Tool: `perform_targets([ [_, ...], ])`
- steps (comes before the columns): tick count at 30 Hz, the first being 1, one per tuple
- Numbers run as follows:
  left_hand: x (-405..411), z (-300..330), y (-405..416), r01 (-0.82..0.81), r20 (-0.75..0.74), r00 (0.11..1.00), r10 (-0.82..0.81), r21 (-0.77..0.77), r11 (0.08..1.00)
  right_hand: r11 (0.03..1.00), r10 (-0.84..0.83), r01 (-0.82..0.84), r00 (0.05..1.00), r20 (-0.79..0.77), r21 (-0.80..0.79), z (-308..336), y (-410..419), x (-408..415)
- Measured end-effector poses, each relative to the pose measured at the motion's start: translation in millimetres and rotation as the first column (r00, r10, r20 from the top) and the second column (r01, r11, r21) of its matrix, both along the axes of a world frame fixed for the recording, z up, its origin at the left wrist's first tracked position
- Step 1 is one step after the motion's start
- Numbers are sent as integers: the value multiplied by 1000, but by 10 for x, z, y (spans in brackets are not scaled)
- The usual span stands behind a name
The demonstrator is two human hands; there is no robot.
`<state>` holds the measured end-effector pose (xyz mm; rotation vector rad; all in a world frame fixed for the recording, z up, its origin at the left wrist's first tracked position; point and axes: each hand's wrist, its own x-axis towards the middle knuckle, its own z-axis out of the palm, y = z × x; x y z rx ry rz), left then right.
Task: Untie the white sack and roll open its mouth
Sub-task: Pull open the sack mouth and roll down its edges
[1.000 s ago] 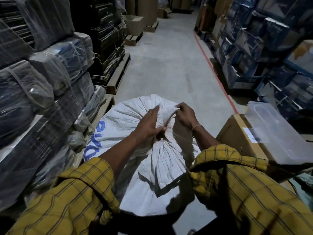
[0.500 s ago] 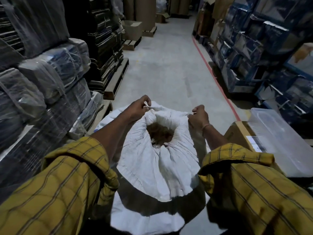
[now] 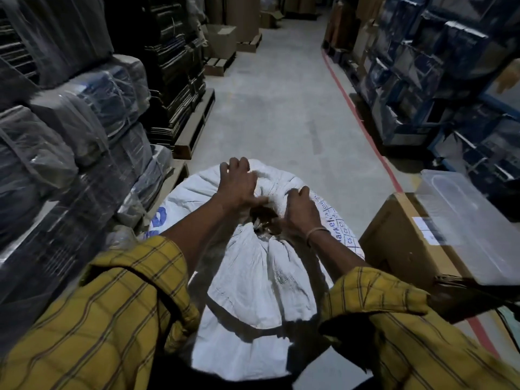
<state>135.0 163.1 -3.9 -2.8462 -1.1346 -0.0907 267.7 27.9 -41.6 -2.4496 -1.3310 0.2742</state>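
Between 2 hands, white sack, mouth seemingly open

A long warehouse aisle runs straight ahead over a pale grey concrete floor, dull and scuffed. A red line is painted along its right side. On the left, plastic-wrapped bundles are piled high, and past them dark flat stacks sit on wooden pallets. On the right stand blue racks packed with dark boxes. Close by on the right, a brown cardboard carton carries a clear plastic tub on top. Far down the aisle there are more brown cartons, one of them open. The light is dim and bluish, brightest on the bare floor.
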Motion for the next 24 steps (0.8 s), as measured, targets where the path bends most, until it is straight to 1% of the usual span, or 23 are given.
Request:
perform_targets([
  [1, -18, -20, -44, 29, -75, 997, -22, 96, 995, 1000, 13, -13, 999, 29, 10, -38, 23, -5],
  [2, -34, -41, -71, 49, -101, 994, -33, 157, 986, 999, 19, -20, 999, 39, 28, -49, 36, -13],
  [3, -51, -51, -84, 50, -118, 993, -28, 187, 981, 998, -6, 6, 1000, -6, 68, -45, 42, -1],
  [5, -69, -37, -76, 40, -143, 990, -14, 185, 982, 986, -6, 17, 998, -67, 165, -8, 35, 27],
  [6, -65, -16, -75, 53, -149, 988, -29, 160, 986, 978, 29, -19, 999, -42, 209, 3, 26, 57],
  [7, -67, 11, -73, 76, -127, 990, -61, 118, 990, 969, 88, -91, 996, 26, 229, 14, 16, 89],
  [9, -95, 72, -90, 135, 67, 989, -134, -19, 991, 942, 153, -173, 984, 90, 288, 43, -35, 146],
  [10, -123, 98, -97, 175, 174, 972, -159, -80, 981, 922, 168, -192, 981, 98, 336, 65, -63, 179],
  [11, -158, 120, -105, 209, 248, 953, -175, -119, 971, 903, 177, -209, 977, 119, 374, 73, -78, 213],
  [13, -200, 132, -98, 238, 303, 935, -186, -143, 961, 890, 196, -251, 964, 178, 381, 112, -120, 260],
  [15, -206, 104, -32, 207, 388, 913, -127, -171, 963, 886, 218, -270, 960, 176, 376, 169, -127, 300],
  [16, -202, 78, 16, 178, 425, 901, -81, -191, 965, 882, 193, -229, 973, 127, 411, 193, -112, 315],
  [17, -196, 66, 63, 159, 451, 891, -51, -206, 966, 870, 156, -150, 987, 27, 469, 213, -88, 336],
  [18, -180, 58, 102, 151, 463, 886, -32, -222, 963, 855, 117, -44, 987, -110, 517, 241, -57, 364],
  [19, -161, 63, 132, 145, 476, 880, -4, -260, 955, 839, 104, 54, 961, -256, 542, 264, -27, 396],
  [21, -88, 93, 163, 116, 493, 865, 91, -372, 921, 826, 105, 211, 853, -512, 522, 320, 16, 440],
  [22, -33, 105, 174, 95, 495, 858, 138, -417, 904, 826, 99, 260, 806, -584, 499, 351, 29, 455],
  [23, 18, 111, 179, 76, 489, 856, 170, -443, 893, 828, 88, 283, 786, -612, 484, 381, 38, 478],
  [24, 55, 116, 179, 66, 476, 861, 176, -448, 891, 835, 74, 280, 796, -601, 473, 402, 47, 502],
])
